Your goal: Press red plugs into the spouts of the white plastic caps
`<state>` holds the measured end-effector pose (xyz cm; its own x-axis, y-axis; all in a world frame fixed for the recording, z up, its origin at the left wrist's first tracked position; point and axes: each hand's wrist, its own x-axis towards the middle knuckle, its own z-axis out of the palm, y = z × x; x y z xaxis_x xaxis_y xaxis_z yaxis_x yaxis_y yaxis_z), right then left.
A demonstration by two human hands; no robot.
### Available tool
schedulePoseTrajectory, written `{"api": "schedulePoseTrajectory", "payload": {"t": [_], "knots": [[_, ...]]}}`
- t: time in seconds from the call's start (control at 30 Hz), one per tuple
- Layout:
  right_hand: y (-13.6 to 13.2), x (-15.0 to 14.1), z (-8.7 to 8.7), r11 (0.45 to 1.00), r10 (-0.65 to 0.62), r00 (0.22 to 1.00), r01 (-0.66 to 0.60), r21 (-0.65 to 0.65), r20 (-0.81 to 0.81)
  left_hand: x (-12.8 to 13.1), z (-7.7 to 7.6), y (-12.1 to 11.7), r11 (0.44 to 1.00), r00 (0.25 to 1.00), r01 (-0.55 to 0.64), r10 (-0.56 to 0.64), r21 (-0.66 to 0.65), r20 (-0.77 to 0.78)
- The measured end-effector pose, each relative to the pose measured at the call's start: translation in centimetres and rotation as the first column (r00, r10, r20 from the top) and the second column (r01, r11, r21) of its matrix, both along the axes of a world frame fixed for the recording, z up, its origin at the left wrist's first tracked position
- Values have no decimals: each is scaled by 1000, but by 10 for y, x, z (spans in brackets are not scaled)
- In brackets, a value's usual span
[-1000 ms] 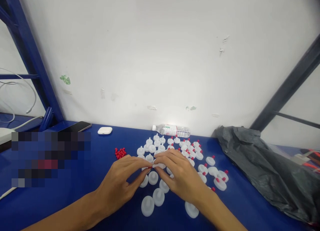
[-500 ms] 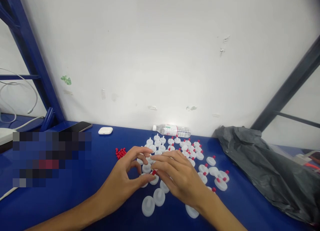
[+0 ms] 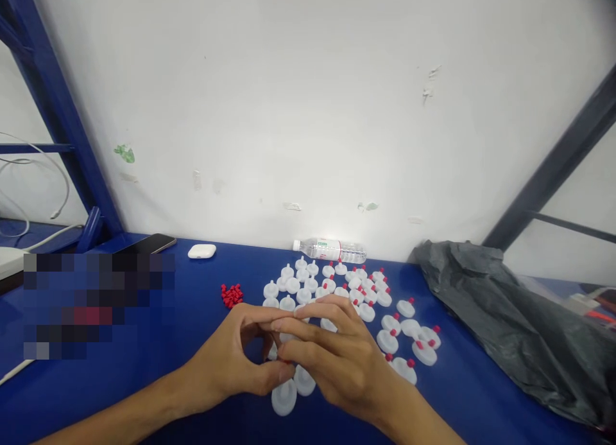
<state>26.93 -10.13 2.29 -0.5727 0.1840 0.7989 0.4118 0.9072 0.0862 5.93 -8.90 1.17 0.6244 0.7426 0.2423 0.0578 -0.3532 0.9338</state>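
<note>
My left hand [image 3: 240,352] and my right hand [image 3: 337,355] meet over the blue table, fingertips together. A sliver of red cap [image 3: 287,361] shows between my left thumb and the right fingertips, mostly covered. My right hand's fingers are bent and pressed close; what they hold is hidden. Just below the hands lie white plastic nozzle lids [image 3: 283,397] without caps. More uncapped white lids [image 3: 292,285] spread behind the hands. On the right, several white lids [image 3: 405,309] carry red caps on their tips. Left of the lids is a small pile of loose red caps [image 3: 231,295].
A clear water bottle [image 3: 332,250] lies along the wall behind the lids. To the left are a white earbud case [image 3: 201,251] and a dark phone [image 3: 154,244]. A black plastic bag [image 3: 505,323] covers the right side. Blue frame posts [image 3: 72,111] stand at the left.
Both hands have moved down toward me and closed together. The red cap, plainly visible between the fingers before, is now mostly hidden. More lids behind the hands are uncovered.
</note>
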Motion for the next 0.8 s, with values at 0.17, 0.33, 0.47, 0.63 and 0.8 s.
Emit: {"api": "schedulePoseTrajectory", "payload": {"t": [0.17, 0.33, 0.47, 0.63, 0.8], "knots": [[6, 4, 3, 999, -33, 999, 33, -33, -2, -7, 11, 3, 956, 970, -151, 193, 252, -150], [17, 18, 8, 967, -217, 976, 215, -134, -3, -20, 5, 19, 533, 715, -99, 626, 841, -313], [23, 30, 6, 927, -292, 947, 315, -204, 134, -22, 4, 26, 592, 349, 72, 739, 802, -577], [25, 32, 0, 900, -267, 931, 334, -280, 251, -22, -2, 26, 731, 184, 68, 659, 678, -729], [27, 30, -4, 878, -234, 915, 344, -332, 330, -24, -5, 26, 739, 172, 69, 653, 670, -738]]}}
